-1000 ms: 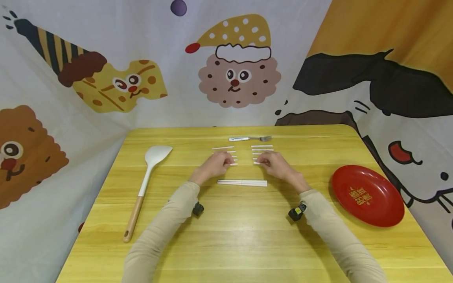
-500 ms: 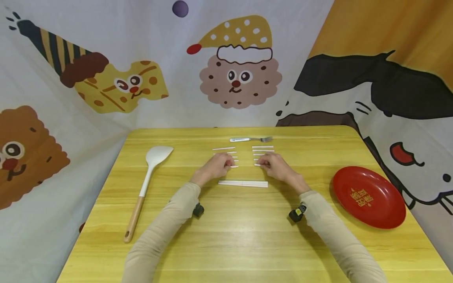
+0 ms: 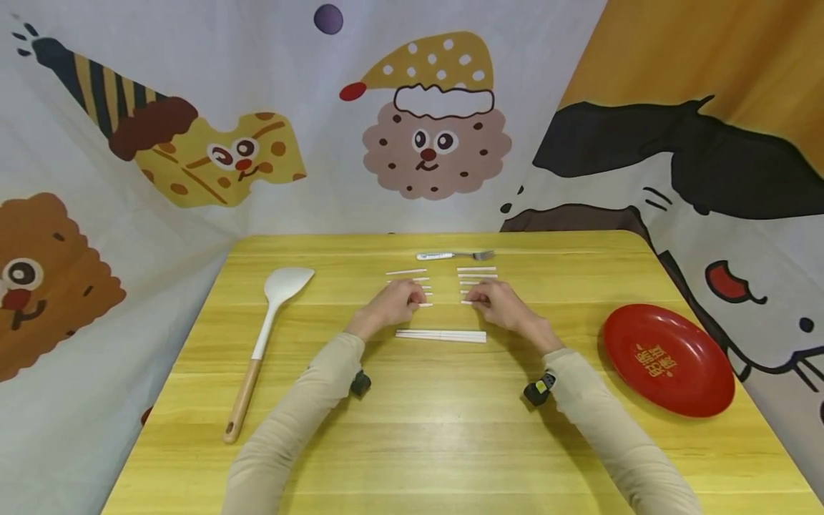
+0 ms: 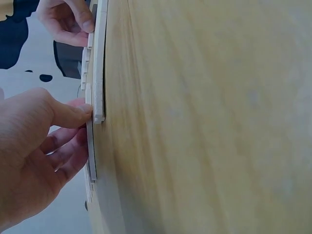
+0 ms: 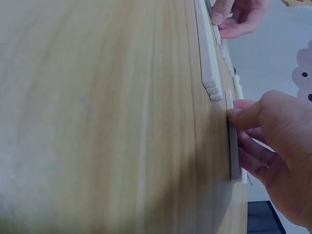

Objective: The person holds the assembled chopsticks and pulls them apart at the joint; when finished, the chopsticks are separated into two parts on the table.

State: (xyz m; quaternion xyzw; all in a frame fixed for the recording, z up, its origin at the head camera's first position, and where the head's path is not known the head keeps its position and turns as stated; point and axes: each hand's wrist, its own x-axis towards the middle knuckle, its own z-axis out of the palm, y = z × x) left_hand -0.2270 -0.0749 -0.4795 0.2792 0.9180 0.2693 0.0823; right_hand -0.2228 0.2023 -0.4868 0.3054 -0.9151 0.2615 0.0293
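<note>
Two columns of short white sticks lie across the table's far middle. My left hand [image 3: 398, 302] pinches the nearest stick [image 3: 426, 305] of the left column, thumb on the near side and fingers behind; the left wrist view shows this white stick [image 4: 91, 151] on edge at the tabletop. Likewise my right hand [image 3: 497, 302] pinches the nearest stick [image 3: 466, 302] of the right column, and in the right wrist view its stick [image 5: 234, 151] runs along the fingers. Each hand partly covers the sticks beyond it. Nearer me, between the hands, lie several long white strips [image 3: 440, 335] side by side.
A fork [image 3: 454, 255] with a white handle lies beyond the columns. On the left is a white spatula [image 3: 280, 290] with a wooden handle, on the right a red oval plate [image 3: 698, 372]. A printed cloth [image 3: 335, 193] hangs behind the wooden table [image 3: 444, 443].
Over the last second both hands have drawn their pinched sticks slightly toward me, widening the gap to the sticks behind. The other things lie where they were.
</note>
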